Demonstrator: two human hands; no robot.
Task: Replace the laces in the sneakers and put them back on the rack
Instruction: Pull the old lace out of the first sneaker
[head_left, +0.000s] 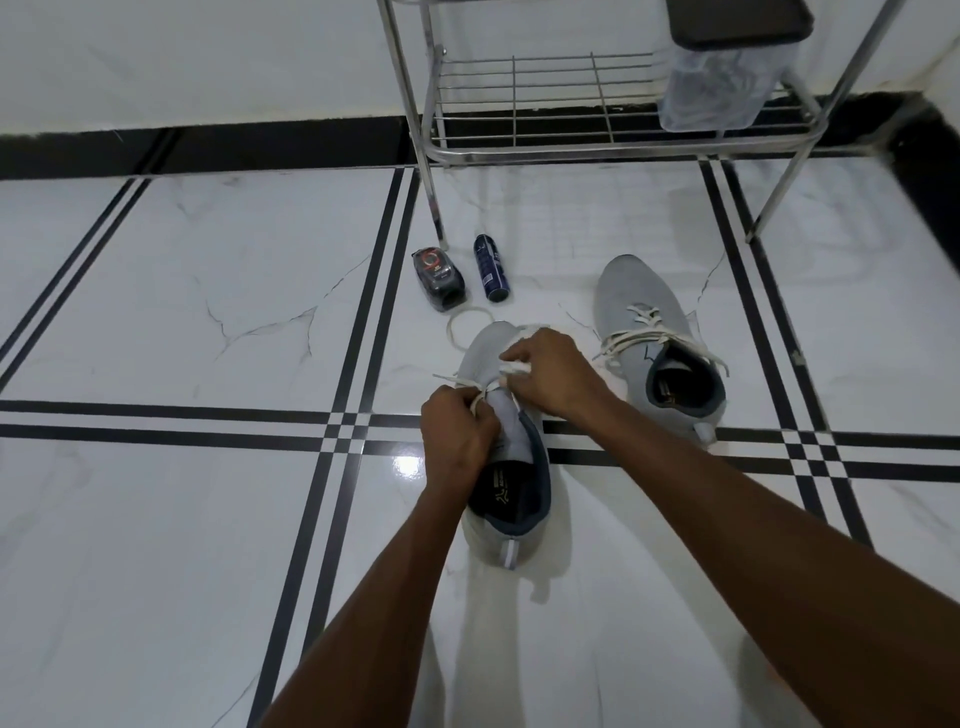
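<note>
Two grey sneakers on tiled floor (156, 312) below rack (519, 150). Near sneaker (511, 452): long axis toward rack, toe up-frame, heel toward camera; grey knit, navy collar. White lace (480, 397) across its tongue, pinched by left hand (457, 436); other end pinched by right hand (553, 374) over the toe side. Second sneaker (660, 338) right of it, laced. Spray can (490, 267), small box (439, 278) nearer rack.

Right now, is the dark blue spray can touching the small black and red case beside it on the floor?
Apart. The head view shows a strip of white tile between the dark blue spray can and the small black and red case.
</note>
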